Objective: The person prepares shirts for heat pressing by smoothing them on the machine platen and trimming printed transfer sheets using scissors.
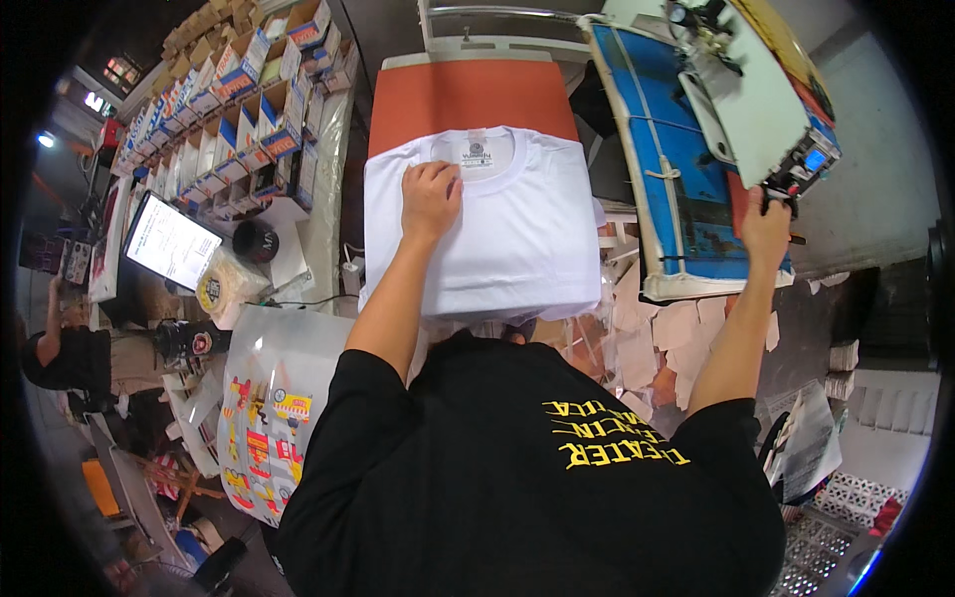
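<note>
Some bare board (473, 98) beyond shirt (517, 239)

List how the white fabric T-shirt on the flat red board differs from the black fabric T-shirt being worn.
Pose: the white fabric T-shirt lies spread over the flat red board, under the left hand; the black fabric T-shirt is being worn.
Marking: the white shirt shows a small dark neck print; the black shirt bears yellow lettering.
Both are fabric garments.
</note>
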Available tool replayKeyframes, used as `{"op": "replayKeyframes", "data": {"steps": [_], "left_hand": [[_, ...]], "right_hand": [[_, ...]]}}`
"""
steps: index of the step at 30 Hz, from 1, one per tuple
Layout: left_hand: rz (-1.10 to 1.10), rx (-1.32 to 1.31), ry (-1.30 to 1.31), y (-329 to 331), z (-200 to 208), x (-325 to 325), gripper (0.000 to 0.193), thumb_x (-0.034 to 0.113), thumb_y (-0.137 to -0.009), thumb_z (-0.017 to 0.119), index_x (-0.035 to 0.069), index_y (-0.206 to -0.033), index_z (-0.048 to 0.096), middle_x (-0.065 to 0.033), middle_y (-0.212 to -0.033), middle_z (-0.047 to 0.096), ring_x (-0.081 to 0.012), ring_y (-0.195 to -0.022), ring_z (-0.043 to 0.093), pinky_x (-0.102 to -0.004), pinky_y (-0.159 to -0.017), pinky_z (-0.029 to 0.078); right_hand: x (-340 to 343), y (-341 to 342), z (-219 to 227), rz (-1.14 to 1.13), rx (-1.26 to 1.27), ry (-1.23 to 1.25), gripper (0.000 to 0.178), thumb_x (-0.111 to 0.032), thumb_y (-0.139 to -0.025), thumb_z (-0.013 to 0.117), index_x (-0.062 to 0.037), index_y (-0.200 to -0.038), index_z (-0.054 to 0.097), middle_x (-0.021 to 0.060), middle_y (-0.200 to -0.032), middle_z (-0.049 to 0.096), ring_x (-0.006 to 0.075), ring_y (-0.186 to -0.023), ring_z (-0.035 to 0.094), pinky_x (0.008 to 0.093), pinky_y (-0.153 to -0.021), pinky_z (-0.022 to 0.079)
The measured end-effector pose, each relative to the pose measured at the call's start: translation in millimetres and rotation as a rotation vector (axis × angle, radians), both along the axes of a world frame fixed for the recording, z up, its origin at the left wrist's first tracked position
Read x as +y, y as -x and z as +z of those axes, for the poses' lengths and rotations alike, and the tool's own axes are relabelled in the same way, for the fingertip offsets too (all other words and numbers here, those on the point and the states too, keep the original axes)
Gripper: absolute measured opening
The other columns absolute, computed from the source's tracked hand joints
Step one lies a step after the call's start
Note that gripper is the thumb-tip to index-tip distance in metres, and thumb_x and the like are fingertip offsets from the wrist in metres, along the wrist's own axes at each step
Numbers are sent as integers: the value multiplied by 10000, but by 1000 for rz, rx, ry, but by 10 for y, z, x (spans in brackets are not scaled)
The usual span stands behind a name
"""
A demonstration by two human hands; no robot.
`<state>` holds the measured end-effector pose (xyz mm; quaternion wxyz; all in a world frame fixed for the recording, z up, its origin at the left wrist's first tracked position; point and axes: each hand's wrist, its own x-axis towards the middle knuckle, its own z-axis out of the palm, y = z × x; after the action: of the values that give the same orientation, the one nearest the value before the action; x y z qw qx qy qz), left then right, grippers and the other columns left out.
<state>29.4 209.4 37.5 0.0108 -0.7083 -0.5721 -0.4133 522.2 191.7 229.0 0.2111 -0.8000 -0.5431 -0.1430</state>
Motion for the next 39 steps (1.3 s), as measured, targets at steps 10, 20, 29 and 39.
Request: {"op": "replayKeyframes", "data": {"steps": [10,20,29,39], "left_hand": [[144,-903,77,732,80,-1345,336,27,-886,622,8,-1218,577,-160,-1483,300,-299,-1187,543,-403,-1018,429],[122,-1262,114,828,454,-2295,71,24,-954,543,46,-946,476,-120,-1100,541,-206,-949,616,-371,-887,515],[166,-1141,228,-43,10,-3130,74,54,-948,575,48,-908,513,-71,-852,596,-157,-820,584,-296,-779,485],[-184,-743,812,-2033,-757,-3022,378,369,-948,579,28,-1085,666,-146,-1019,689,-241,-948,642,-361,-846,493]], "right_hand": [[-512,1482,72,272,-170,-339,717,-486,-765,753,-142,-1346,513,197,-1403,415,433,-1268,414,609,-990,301],[-430,2398,244,717,17,-440,1118,-456,-520,892,-122,-1459,386,348,-1525,160,512,-1393,252,589,-1075,314],[-462,2984,178,720,153,-428,991,-452,-513,876,-191,-1382,477,330,-1504,158,608,-1299,239,684,-1019,278],[180,-772,-925,616,-168,-565,328,-243,-860,660,4,-1076,667,192,-1032,679,381,-938,649,435,-880,501]]}}
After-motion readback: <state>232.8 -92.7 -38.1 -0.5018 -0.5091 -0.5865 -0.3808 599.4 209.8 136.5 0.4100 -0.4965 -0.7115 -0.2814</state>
